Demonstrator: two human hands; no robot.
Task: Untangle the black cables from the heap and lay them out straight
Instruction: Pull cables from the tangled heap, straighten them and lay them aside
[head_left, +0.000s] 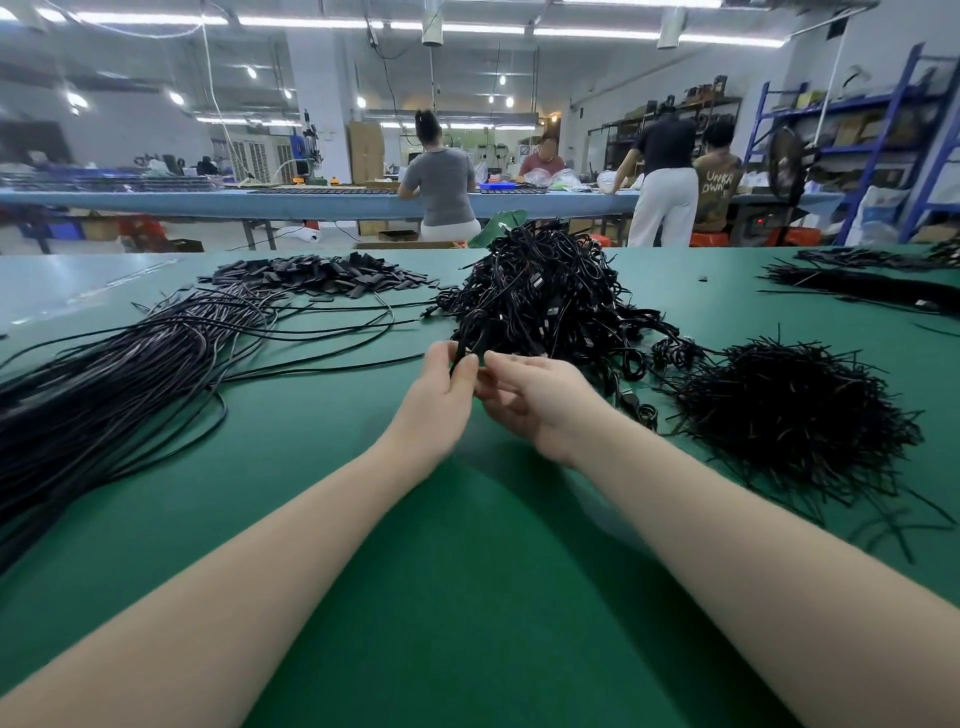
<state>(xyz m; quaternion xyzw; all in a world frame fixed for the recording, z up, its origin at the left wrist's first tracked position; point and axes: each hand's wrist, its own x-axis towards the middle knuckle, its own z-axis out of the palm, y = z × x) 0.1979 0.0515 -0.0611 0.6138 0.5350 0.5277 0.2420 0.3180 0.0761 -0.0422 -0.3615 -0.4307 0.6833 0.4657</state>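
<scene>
A tall heap of tangled black cables (545, 296) rises at the middle of the green table (467, 571). My left hand (441, 384) is shut on a bundled black cable (467, 340) at the heap's near edge. My right hand (530, 400) meets it from the right, fingertips pinching the same bundle just below the left thumb. To the left, a long sheaf of straight black cables (119, 384) lies stretched across the table.
A mound of short black ties (789, 415) sits right of my hands. Small flat black pieces (322, 275) are piled at the back left. More black cable bundles (862, 286) lie far right. Several people work at a blue bench (208, 200) behind.
</scene>
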